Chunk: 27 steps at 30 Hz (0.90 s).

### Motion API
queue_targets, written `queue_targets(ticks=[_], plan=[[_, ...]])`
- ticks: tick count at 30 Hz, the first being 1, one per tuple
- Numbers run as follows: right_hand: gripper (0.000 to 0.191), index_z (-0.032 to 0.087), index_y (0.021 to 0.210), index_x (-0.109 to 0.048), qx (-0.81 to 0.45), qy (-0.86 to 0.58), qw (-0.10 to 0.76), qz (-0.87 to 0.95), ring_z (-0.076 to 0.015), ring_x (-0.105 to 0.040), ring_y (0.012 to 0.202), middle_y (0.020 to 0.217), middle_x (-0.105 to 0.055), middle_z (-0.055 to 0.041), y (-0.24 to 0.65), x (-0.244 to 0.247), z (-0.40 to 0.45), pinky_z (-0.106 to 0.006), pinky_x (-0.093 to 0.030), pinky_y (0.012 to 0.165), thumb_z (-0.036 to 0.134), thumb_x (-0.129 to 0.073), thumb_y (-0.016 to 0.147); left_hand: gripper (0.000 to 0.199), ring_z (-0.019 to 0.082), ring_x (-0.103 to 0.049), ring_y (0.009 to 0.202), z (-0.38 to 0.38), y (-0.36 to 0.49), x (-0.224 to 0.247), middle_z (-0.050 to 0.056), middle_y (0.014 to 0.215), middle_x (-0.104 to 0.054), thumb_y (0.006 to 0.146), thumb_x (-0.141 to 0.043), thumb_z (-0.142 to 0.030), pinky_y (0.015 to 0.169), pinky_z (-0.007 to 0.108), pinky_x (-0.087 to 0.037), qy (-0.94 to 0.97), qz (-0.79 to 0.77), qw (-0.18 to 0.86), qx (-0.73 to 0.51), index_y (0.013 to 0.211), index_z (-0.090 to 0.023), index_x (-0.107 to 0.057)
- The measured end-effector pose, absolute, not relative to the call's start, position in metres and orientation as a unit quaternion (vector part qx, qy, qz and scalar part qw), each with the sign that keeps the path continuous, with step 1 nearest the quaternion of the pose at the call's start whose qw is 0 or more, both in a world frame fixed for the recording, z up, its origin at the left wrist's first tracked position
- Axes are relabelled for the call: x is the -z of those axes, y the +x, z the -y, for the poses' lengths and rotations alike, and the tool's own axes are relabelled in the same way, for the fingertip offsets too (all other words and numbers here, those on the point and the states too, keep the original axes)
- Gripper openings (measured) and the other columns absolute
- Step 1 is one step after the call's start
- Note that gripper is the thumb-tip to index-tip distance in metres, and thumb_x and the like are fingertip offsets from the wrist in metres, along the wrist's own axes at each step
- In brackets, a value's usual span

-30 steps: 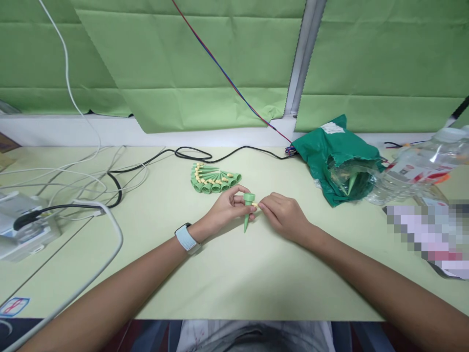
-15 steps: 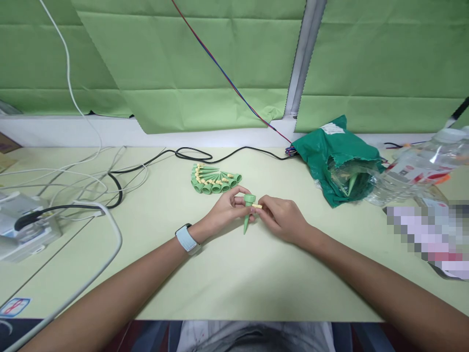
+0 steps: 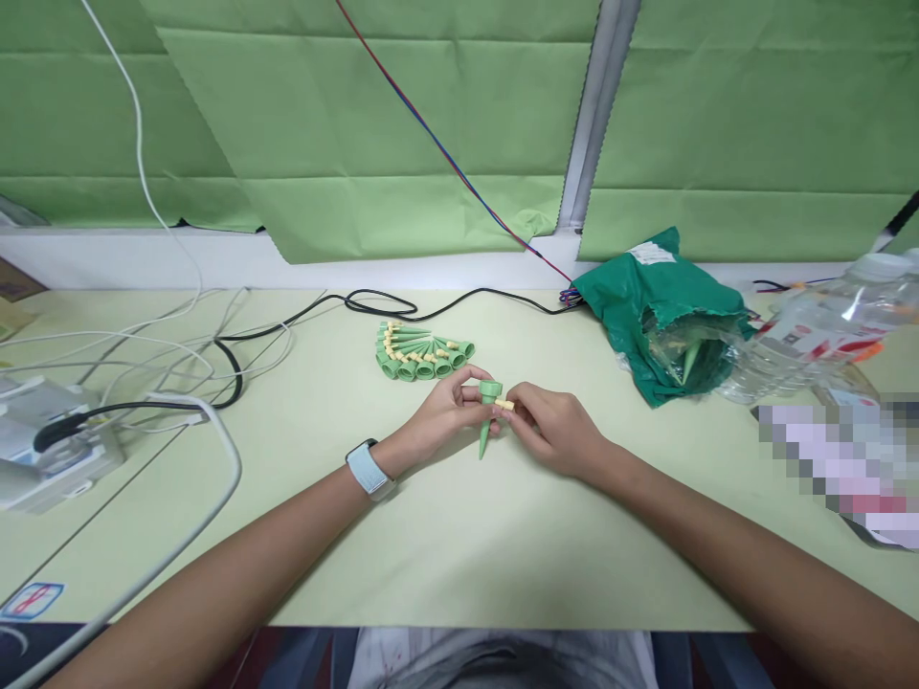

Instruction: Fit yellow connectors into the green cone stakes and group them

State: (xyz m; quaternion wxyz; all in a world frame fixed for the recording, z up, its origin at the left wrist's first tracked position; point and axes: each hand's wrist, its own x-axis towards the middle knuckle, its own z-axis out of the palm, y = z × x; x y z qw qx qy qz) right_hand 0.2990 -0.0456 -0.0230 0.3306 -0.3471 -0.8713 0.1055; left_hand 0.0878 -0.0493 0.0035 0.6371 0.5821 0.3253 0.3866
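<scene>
My left hand [image 3: 459,406] is closed around a green plastic plant watering spike [image 3: 490,390], its wide socket up and its pointed tip down. A small pale-yellow valve piece [image 3: 505,406] sticks out from the spike's side toward the right. The fingertips of my right hand [image 3: 551,425] are pinched at the outer end of that yellow piece. Just beyond my left hand, several like spikes [image 3: 423,367] with yellow pieces lie fanned out on the table [image 3: 459,555].
A torn green plastic bag [image 3: 624,316] with another spike inside lies at the right, beside clear plastic bottles [image 3: 825,325]. Black cable [image 3: 459,301] runs along the back. White cords and a white power adapter [image 3: 64,450] crowd the left.
Both hands keep nearly the same place and hold. The view has shifted very slightly; nothing else visibly differs.
</scene>
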Motion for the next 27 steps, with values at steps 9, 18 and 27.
queue_targets(ticks=[9, 18, 27], plan=[[0.035, 0.023, 0.08, -0.052, -0.203, -0.393, 0.331, 0.834, -0.015, -0.052, 0.057, 0.068, -0.062, 0.0001, 0.2919, 0.027, 0.0469, -0.028, -0.033, 0.059, 0.034, -0.035, 0.108, 0.037, 0.021, -0.072, 0.078, 0.0455, 0.0866, 0.0005, 0.003, 0.084, -0.07, 0.08, -0.082, -0.034, 0.079, 0.037, -0.056, 0.578, -0.339, 0.626, -0.399, 0.101, -0.02, -0.055], [0.022, 0.021, 0.091, -0.057, -0.053, -0.344, 0.338, 0.874, -0.0166, -0.056, 0.067, 0.082, -0.067, -0.0047, 0.2969, 0.0234, 0.0455, -0.03, -0.032, 0.063, 0.026, -0.041, 0.105, 0.036, 0.021, -0.073, 0.082, 0.0474, 0.0886, -0.0011, 0.004, 0.086, -0.072, 0.083, -0.08, -0.033, 0.084, 0.04, -0.055, 0.585, -0.342, 0.621, -0.394, 0.103, -0.02, -0.053], [0.03, 0.022, 0.084, -0.048, -0.168, -0.393, 0.337, 0.839, -0.0147, -0.05, 0.061, 0.072, -0.059, 0.0007, 0.2932, 0.0226, 0.0487, -0.028, -0.031, 0.06, 0.031, -0.033, 0.108, 0.039, 0.019, -0.073, 0.077, 0.0464, 0.0917, 0.0002, 0.002, 0.084, -0.071, 0.081, -0.082, -0.029, 0.076, 0.034, -0.057, 0.588, -0.347, 0.613, -0.398, 0.105, -0.021, -0.052]])
